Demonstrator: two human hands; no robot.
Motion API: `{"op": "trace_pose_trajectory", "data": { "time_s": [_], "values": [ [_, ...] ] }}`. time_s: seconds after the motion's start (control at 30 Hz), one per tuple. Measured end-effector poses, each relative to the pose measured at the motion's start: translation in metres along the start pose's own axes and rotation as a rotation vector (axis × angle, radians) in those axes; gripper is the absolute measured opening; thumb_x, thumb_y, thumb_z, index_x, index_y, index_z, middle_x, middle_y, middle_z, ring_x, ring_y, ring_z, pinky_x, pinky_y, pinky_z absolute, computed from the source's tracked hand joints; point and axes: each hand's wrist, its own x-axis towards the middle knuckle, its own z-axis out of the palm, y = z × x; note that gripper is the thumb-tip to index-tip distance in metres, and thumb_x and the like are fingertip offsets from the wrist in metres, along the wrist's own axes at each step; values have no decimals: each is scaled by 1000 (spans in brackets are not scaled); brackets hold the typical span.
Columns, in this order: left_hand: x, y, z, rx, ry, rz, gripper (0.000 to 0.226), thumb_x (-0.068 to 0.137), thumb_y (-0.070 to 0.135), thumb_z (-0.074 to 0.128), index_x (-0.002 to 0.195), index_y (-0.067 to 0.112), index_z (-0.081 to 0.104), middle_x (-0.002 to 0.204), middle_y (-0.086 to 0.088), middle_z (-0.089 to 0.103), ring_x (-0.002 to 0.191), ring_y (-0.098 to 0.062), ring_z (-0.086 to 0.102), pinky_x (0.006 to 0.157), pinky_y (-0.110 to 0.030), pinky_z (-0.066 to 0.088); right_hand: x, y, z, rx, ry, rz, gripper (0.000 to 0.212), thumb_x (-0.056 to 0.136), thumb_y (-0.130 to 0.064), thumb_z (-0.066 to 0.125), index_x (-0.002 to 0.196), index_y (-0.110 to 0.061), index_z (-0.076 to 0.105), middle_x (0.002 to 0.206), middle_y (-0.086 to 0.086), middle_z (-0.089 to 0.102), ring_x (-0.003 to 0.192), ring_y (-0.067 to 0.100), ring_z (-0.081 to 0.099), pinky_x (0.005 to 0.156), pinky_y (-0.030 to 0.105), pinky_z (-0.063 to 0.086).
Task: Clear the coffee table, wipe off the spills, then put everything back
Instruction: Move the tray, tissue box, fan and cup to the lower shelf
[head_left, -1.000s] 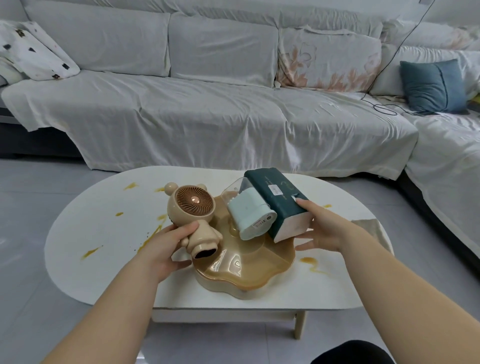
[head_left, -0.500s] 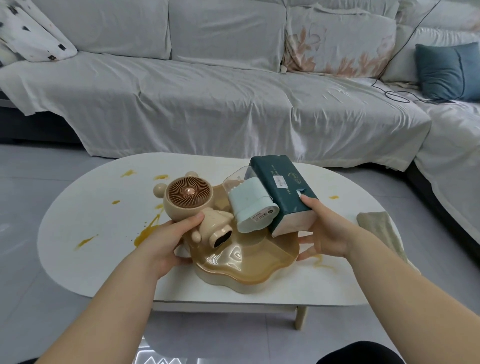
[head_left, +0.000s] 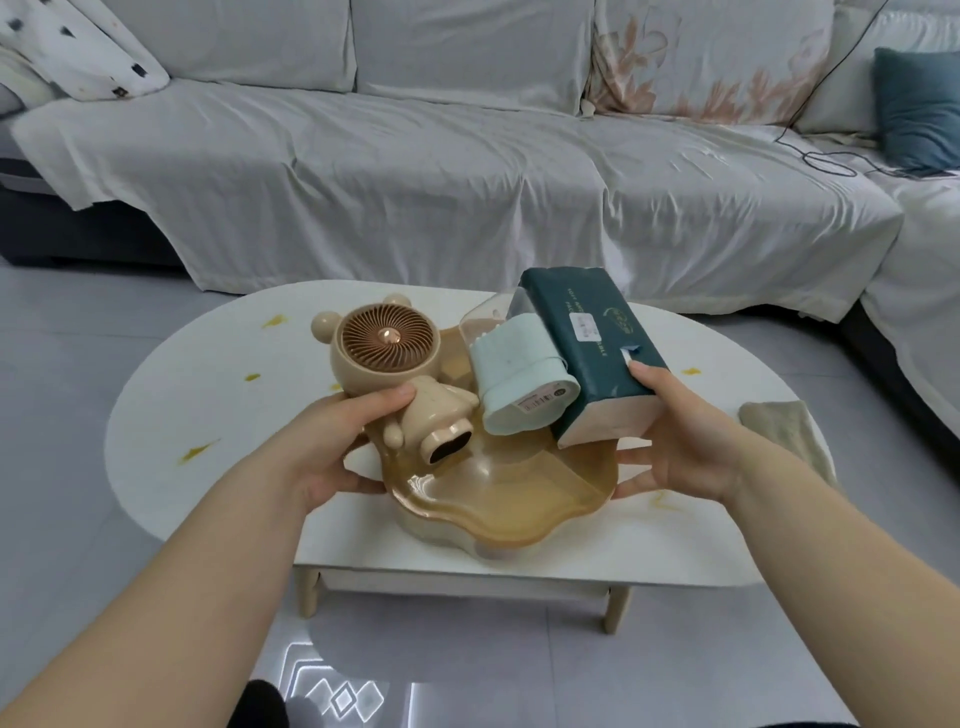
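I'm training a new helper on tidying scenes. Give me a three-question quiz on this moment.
1. True or false: the cloth lies on the tray.
2. Which item does the right hand steady with its thumb? A) bear fan B) tissue pack C) mint container
3. Fill in: yellow spills mark the coffee ____.

Key: 1 false, it lies on the table's right end. 2 B; the left hand holds the fan. 3 table.
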Motion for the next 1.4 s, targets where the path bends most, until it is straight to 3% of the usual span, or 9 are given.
{"op": "trace_pose_trajectory", "data": {
  "time_s": [0.17,0.3,0.43,0.7,0.83,1.0,1.1,1.23,1.4],
  "values": [
    [-46,-1,-18,4,26,22,13,76,29,63,87,22,64,85,-2,63,92,-15,56,59,-41,52,-33,4,22,-24,-54,-7,66,53,-58,61,113,-32,51,118,9,55,112,40,49,85,64,46],
    [-89,-15,-44,-40,65,41,22,58,34,70,78,25,68,61,6,69,85,-14,59,50,-38,55,-51,13,53,-74,-112,-7,68,58,-57,61,119,-31,47,123,10,51,115,40,47,82,61,49],
    [-137,-39,-73,-64,144,54,37,47,38,70,81,26,67,79,1,67,90,-16,59,51,-37,54,-66,30,88,-131,-198,13,74,53,-59,62,120,-30,48,124,10,50,116,39,47,76,55,53],
    [-228,-119,-125,-188,287,40,40,54,34,65,92,20,62,76,-1,62,93,-18,57,62,-45,51,-90,86,167,-258,-379,69,40,67,-55,62,98,-32,55,119,8,54,108,29,52,65,46,57],
    [-243,-155,-146,-240,310,33,34,58,31,63,89,18,61,54,8,67,89,-17,56,62,-44,50,-82,115,190,-270,-430,107,35,70,-51,62,96,-28,60,106,7,61,102,26,56,72,47,56],
    [-247,-197,-161,-321,376,26,41,62,27,62,100,14,60,88,-7,66,91,-21,61,57,-36,55,-66,153,207,-280,-500,136,46,56,-49,67,96,-29,60,98,1,69,105,18,56,75,45,56],
    [-248,-219,-165,-340,392,0,40,63,25,61,101,12,60,85,-15,64,85,-25,63,61,-38,54,-61,176,211,-300,-541,175,54,56,-48,66,105,-29,54,110,2,63,109,16,53,79,43,54],
    [-238,-249,-168,-353,373,-53,39,63,22,61,100,11,59,69,-6,71,82,-25,64,65,-41,53,-47,207,207,-253,-516,223,31,80,-34,58,109,-32,49,112,0,60,109,15,53,83,45,52],
    [-196,-267,-160,-322,310,-113,27,73,18,61,100,15,58,92,-8,64,93,-22,61,72,-37,53,-27,231,182,-162,-410,281,36,73,-32,61,108,-25,55,103,2,67,106,16,57,82,47,54]
  ]
}}
